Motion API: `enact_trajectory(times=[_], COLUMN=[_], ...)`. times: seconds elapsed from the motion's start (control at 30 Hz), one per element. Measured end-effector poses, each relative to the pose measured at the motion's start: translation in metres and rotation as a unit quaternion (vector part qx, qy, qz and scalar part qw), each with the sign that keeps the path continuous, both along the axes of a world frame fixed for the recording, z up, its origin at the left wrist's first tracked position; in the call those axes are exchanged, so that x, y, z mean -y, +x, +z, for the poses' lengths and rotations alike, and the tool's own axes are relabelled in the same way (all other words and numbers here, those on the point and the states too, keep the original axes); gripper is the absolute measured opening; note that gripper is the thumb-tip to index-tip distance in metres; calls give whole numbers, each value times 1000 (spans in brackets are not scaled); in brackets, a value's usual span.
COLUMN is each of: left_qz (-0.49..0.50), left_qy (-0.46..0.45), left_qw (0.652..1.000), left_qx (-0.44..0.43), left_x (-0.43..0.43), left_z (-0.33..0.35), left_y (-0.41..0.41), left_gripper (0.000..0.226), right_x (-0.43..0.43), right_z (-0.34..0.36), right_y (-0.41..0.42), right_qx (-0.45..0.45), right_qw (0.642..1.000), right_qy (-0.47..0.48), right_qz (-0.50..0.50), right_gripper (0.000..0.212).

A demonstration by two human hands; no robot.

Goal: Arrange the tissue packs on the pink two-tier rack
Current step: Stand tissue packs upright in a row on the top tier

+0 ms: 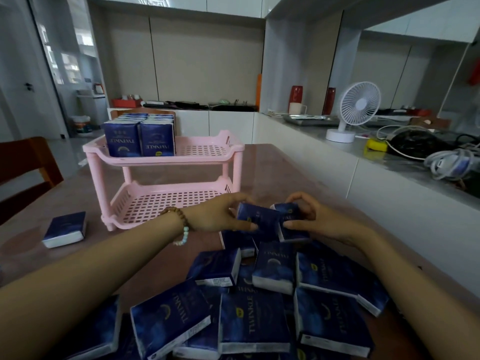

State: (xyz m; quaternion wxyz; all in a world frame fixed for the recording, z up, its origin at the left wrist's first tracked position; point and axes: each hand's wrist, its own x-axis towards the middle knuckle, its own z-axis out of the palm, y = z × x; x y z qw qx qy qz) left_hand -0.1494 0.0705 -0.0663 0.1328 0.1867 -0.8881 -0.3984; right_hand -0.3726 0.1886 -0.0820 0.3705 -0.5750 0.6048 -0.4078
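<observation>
A pink two-tier rack (235,149) stands on the table, left of centre. Several dark blue tissue packs (140,137) stand upright at the left of its top tier. The bottom tier holds nothing. Just right of the rack's bottom tier, my left hand (220,213) pinches one blue pack (257,216), and my right hand (314,216) grips another pack (292,222) beside it. Below my hands lies a loose heap of several blue packs (262,307). One lone pack (65,229) lies flat on the table at the left.
A brown wooden chair (28,165) stands at the table's left edge. A white counter at the right carries a white desk fan (353,110), cables (452,162) and a yellow object (376,145). A beaded bracelet (179,224) is on my left wrist.
</observation>
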Motion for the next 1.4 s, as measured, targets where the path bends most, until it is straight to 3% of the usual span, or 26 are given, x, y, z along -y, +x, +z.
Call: enact_trajectory(times=[0.17,0.3,0.7,1.0,1.4], left_qz=[61,62,103,161,178], left_qy=[13,-46,-131,-140,-142], left_qw=[996,994,983,977,965], left_qx=[-56,-77,-81,-12,129], left_x=[0,-4,24,100,192], left_z=[35,76,186,205,175], left_y=[5,20,51,44,32], left_gripper=[29,26,23,29,17], right_x=[1,-1,57,142,235], right_z=[18,48,157,181,143], right_y=[6,22,63,60,44], right_qx=[-30,-2,-45,-117,-91], right_qw=[987,978,964,969,986], right_qy=[-139,-198,-263,-217,-133], right_qz=[-79,-59,-3,-8,45], right_gripper=[22,27,29,28,25])
